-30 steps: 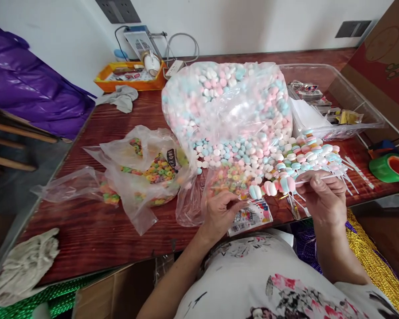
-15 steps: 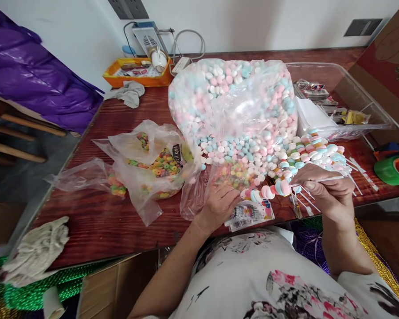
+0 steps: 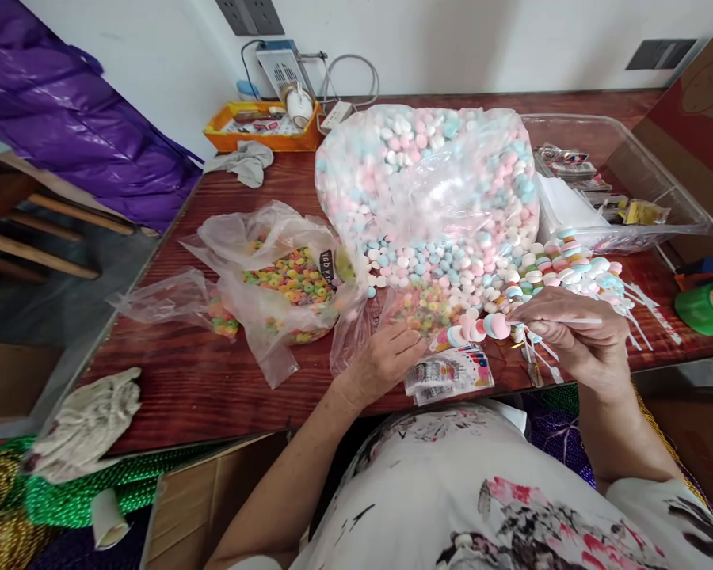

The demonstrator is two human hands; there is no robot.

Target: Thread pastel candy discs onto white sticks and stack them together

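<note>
My right hand (image 3: 582, 336) is closed, pinching the right end of a row of pastel candies (image 3: 474, 328), pink, white and blue discs threaded face to face. A thin white stick or straw (image 3: 579, 321) pokes out past its fingers. My left hand (image 3: 386, 360) has curled fingers close to the row's left end, at the edge of a clear bag of small ring candies (image 3: 425, 307); its fingertips' hold is hidden. Under the row lie printed packets (image 3: 448, 374). Beyond my right hand is a pile of similar threaded candy rows (image 3: 562, 265) with white ends.
A large clear bag of pastel candies (image 3: 428, 182) spills toward me. Left of it lies an opened bag of fruit-coloured rings (image 3: 294, 277). A clear plastic tub (image 3: 642, 226), green tape roll (image 3: 708, 307), orange tray (image 3: 261, 141) and cloth (image 3: 92, 423) are around the table.
The view has shifted slightly, so the table appears further right. The candy row's right end sits a little higher and left, and its discs look bunched closer together. My right hand still grips it.
</note>
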